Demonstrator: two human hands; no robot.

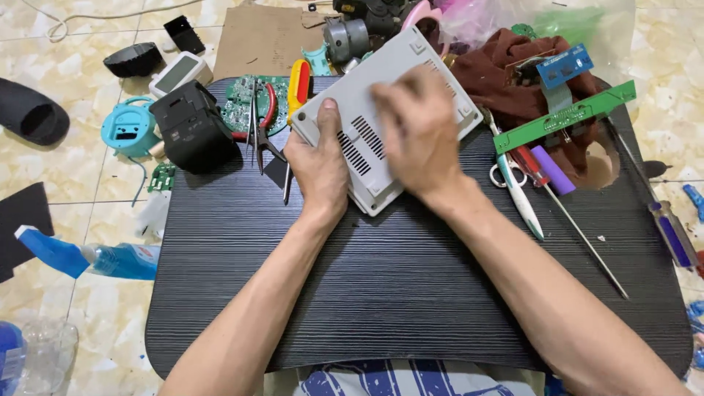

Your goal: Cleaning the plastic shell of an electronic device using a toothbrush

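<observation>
A flat grey plastic device case (367, 110) with vent slots lies tilted on a low black wood-grain table (381, 293). My left hand (319, 165) grips its near left edge, thumb up on the corner. My right hand (418, 132) lies palm down on top of the case and is blurred. Red-handled pliers (268, 110) and a yellow-and-red handled tool (298, 82) rest just left of the case.
A black box (192, 126) and green circuit board (246, 99) sit at the table's left back. Right: a green board strip (565, 117), brown cloth (506, 73), long screwdrivers (579, 227), purple cylinder (551, 169). On the floor: blue spray bottle (110, 258), teal device (128, 128), cardboard (260, 37).
</observation>
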